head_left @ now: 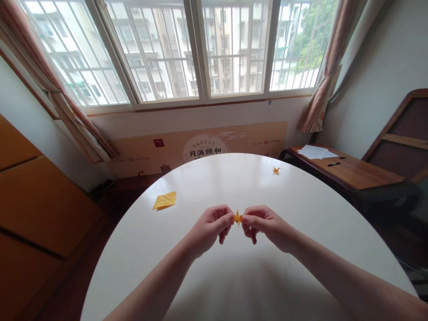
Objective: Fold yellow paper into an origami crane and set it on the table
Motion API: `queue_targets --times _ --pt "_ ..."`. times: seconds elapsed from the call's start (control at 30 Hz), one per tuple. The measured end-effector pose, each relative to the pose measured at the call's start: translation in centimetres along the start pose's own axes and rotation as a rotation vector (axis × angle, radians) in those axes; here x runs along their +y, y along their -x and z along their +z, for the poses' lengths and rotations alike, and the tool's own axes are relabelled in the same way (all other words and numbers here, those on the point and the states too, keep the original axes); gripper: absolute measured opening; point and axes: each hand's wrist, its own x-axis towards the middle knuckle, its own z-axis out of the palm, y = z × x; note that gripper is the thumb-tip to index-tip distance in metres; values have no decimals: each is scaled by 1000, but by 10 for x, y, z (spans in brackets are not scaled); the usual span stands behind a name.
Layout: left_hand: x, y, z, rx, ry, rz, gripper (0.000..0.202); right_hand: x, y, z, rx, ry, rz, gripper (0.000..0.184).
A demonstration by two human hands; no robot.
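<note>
Between my two hands, above the white round table (140, 267), is a small yellow-orange paper crane (238, 218). My left hand (216, 223) pinches its left side between thumb and fingers. The opposite side is pinched the same way by my right hand (262, 222). Pointed tips of the folded paper stick up and down between the fingertips, and the parts under the fingers are hidden. A second paper crane (276, 171) rests near the table's far right edge. At the left lies a yellow square of paper (165, 200), slightly creased.
Beyond the table, a printed cardboard panel (140, 154) leans below the barred window (234, 49). On the right, a wooden side table (368, 171) bears white papers (313, 151) and a black pen (333, 164). A wooden cabinet (30, 196) stands at the left.
</note>
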Motion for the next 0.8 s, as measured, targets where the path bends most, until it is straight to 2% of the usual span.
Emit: queue_targets --times 0.37,0.63,0.8 --pt "-3 -1 -1 8 97 -55 33 6 -1 4 54 -39 -59 32" --pt "-1 0 2 17 152 -74 33 7 -1 5 72 -115 -1 31" --pt "-1 -1 2 35 104 -72 32 6 -1 6 73 -85 32 34"
